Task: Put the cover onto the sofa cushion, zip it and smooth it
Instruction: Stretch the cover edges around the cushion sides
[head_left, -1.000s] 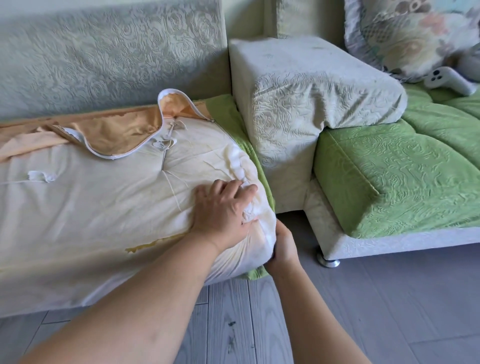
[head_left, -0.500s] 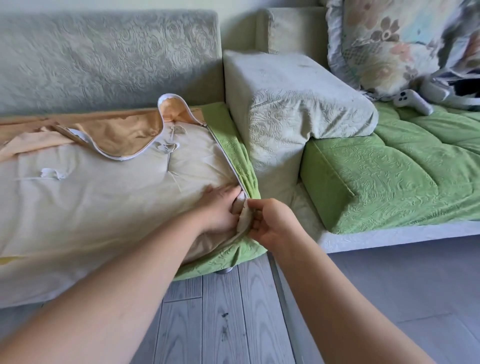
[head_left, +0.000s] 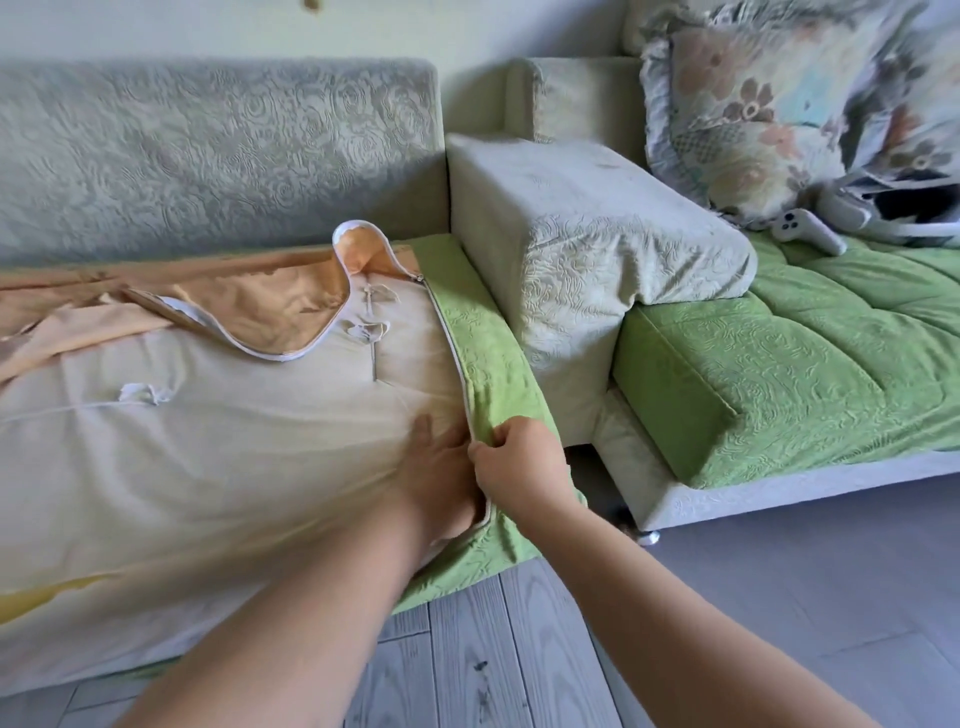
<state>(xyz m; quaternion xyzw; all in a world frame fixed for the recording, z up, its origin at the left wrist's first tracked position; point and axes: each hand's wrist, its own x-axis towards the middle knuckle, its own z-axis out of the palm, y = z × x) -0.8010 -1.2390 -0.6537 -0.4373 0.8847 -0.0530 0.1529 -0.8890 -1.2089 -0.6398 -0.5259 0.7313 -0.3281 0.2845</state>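
Pinching green cover (head_left: 493, 364) by its edge with right hand (head_left: 519, 460); pressing cushion (head_left: 208, 441) down with flat left hand (head_left: 436, 470). Now drawn over near right corner, bare a second ago; closer to zipping.

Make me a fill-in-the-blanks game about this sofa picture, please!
1. The right hand pinches the edge of the ___ cover.
2. The cream cushion under the left hand is only partly covered, because the zip is ___.
3. The pillow behind the white controller has ___ printed on it.

Missing words: green, open, flowers.
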